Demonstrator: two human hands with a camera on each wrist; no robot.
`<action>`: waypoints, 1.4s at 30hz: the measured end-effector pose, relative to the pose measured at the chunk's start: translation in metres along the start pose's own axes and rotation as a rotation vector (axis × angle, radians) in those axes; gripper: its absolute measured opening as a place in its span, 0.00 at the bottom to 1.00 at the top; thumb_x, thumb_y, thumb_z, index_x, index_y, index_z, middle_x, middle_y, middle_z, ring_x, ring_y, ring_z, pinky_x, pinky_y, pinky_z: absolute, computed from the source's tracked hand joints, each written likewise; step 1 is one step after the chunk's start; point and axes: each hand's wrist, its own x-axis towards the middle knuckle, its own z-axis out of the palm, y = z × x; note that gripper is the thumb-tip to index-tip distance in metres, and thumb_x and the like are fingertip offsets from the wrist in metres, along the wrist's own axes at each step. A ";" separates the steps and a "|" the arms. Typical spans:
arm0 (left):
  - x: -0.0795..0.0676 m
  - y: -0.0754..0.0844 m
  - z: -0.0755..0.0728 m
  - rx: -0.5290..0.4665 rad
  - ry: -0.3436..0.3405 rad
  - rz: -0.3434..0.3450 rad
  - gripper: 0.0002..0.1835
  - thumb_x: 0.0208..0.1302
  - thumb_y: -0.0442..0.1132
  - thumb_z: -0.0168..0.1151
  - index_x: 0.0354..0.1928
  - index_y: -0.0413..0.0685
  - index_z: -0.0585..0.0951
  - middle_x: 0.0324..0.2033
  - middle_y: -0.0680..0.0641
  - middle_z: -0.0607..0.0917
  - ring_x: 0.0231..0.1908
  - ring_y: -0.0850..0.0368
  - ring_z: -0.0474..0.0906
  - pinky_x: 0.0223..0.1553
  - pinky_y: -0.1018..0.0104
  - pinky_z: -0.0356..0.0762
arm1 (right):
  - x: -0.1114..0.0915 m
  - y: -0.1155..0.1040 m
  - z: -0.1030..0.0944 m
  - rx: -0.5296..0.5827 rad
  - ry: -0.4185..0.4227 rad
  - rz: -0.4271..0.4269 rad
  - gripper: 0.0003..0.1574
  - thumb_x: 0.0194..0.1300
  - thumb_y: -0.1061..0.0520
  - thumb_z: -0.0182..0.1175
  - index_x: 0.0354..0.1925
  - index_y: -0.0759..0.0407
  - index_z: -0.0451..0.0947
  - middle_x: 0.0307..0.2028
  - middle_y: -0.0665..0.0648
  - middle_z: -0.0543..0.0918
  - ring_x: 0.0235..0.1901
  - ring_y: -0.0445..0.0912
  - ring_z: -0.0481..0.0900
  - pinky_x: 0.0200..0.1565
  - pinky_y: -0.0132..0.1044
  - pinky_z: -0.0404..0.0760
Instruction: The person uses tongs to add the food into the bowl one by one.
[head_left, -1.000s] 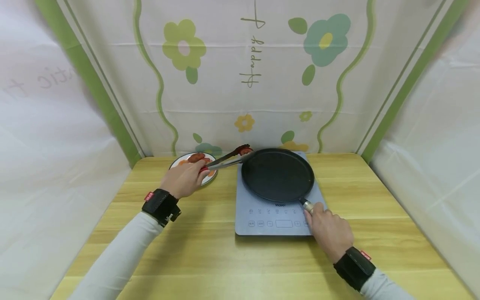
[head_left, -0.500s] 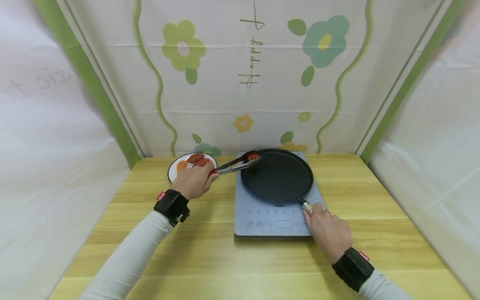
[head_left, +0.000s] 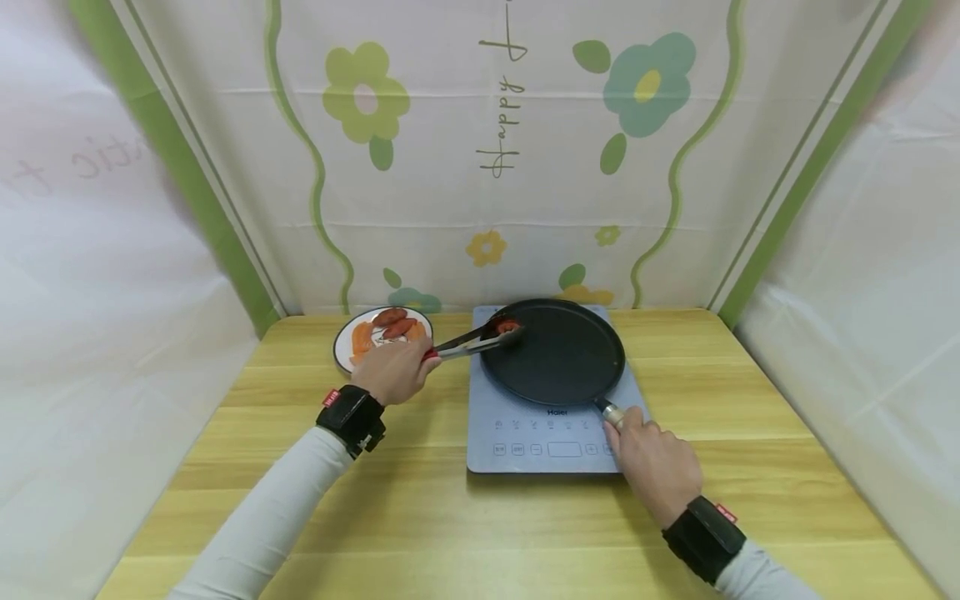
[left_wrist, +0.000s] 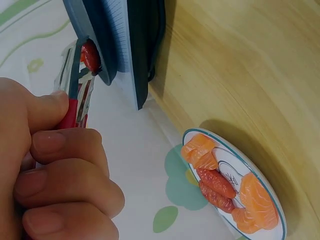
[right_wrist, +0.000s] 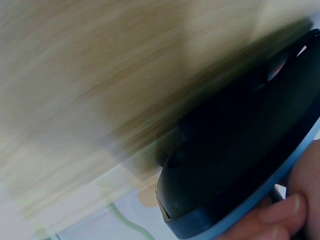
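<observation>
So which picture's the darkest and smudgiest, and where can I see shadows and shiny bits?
Right wrist view: darkest, with the induction cooker's underside nearly black and the wooden table blurry; left wrist view: the plate shadows the table, and two sausages on it shine; head view: brighter, the left sleeve casting a soft shadow.

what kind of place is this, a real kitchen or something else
Probably a staged cooking station rather than a full kitchen: a black pan sits on a flat hob with printed controls, a plate of food stands on the wooden table, and printed cloth surrounds the back and sides.
</observation>
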 end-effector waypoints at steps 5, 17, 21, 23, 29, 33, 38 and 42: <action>0.000 0.002 0.001 0.014 -0.037 -0.018 0.15 0.84 0.51 0.51 0.43 0.49 0.75 0.22 0.51 0.71 0.26 0.53 0.74 0.31 0.59 0.68 | 0.001 0.000 0.001 0.009 -0.025 0.009 0.28 0.78 0.44 0.61 0.30 0.61 0.63 0.14 0.52 0.63 0.11 0.45 0.63 0.14 0.35 0.55; -0.001 0.004 0.002 0.008 -0.026 -0.038 0.15 0.82 0.52 0.54 0.46 0.48 0.77 0.25 0.50 0.78 0.27 0.53 0.77 0.31 0.57 0.73 | 0.000 0.001 0.003 0.012 0.005 0.006 0.28 0.77 0.45 0.62 0.29 0.61 0.63 0.14 0.52 0.63 0.11 0.45 0.62 0.14 0.36 0.55; 0.000 0.004 0.001 -0.005 -0.041 -0.047 0.15 0.82 0.52 0.54 0.46 0.48 0.77 0.25 0.51 0.77 0.26 0.54 0.75 0.30 0.59 0.71 | 0.000 0.001 0.003 0.008 0.030 -0.001 0.28 0.76 0.45 0.63 0.29 0.60 0.63 0.14 0.52 0.62 0.11 0.45 0.62 0.14 0.36 0.54; 0.001 0.003 0.002 -0.008 -0.050 -0.058 0.15 0.82 0.53 0.54 0.47 0.48 0.77 0.25 0.51 0.76 0.26 0.54 0.75 0.30 0.59 0.70 | -0.001 0.001 0.002 0.007 0.043 -0.008 0.28 0.76 0.45 0.63 0.29 0.60 0.63 0.14 0.52 0.62 0.10 0.44 0.62 0.14 0.36 0.54; 0.001 0.002 0.003 -0.016 -0.091 -0.094 0.18 0.83 0.55 0.50 0.50 0.47 0.76 0.27 0.49 0.77 0.29 0.52 0.77 0.30 0.59 0.68 | 0.000 0.001 0.002 0.013 0.017 0.002 0.28 0.77 0.45 0.62 0.29 0.60 0.63 0.14 0.52 0.63 0.11 0.45 0.62 0.14 0.36 0.55; 0.001 0.001 0.002 -0.023 -0.091 -0.107 0.21 0.83 0.56 0.51 0.56 0.45 0.76 0.33 0.47 0.83 0.34 0.49 0.82 0.33 0.56 0.74 | 0.000 0.001 0.003 0.019 -0.001 0.013 0.28 0.77 0.45 0.61 0.30 0.61 0.63 0.14 0.53 0.63 0.11 0.45 0.63 0.14 0.36 0.55; 0.000 -0.001 0.001 -0.029 -0.102 -0.118 0.27 0.82 0.58 0.51 0.66 0.42 0.74 0.41 0.44 0.86 0.41 0.46 0.85 0.40 0.53 0.76 | -0.001 0.001 0.003 0.015 0.036 0.000 0.28 0.76 0.45 0.64 0.29 0.61 0.63 0.14 0.52 0.62 0.11 0.45 0.62 0.13 0.36 0.54; -0.003 -0.002 0.002 -0.046 -0.114 -0.132 0.31 0.82 0.59 0.51 0.71 0.43 0.72 0.46 0.42 0.87 0.45 0.44 0.86 0.44 0.50 0.78 | -0.001 0.001 0.004 0.013 0.059 -0.005 0.28 0.75 0.46 0.64 0.28 0.61 0.63 0.14 0.52 0.62 0.10 0.45 0.62 0.13 0.36 0.54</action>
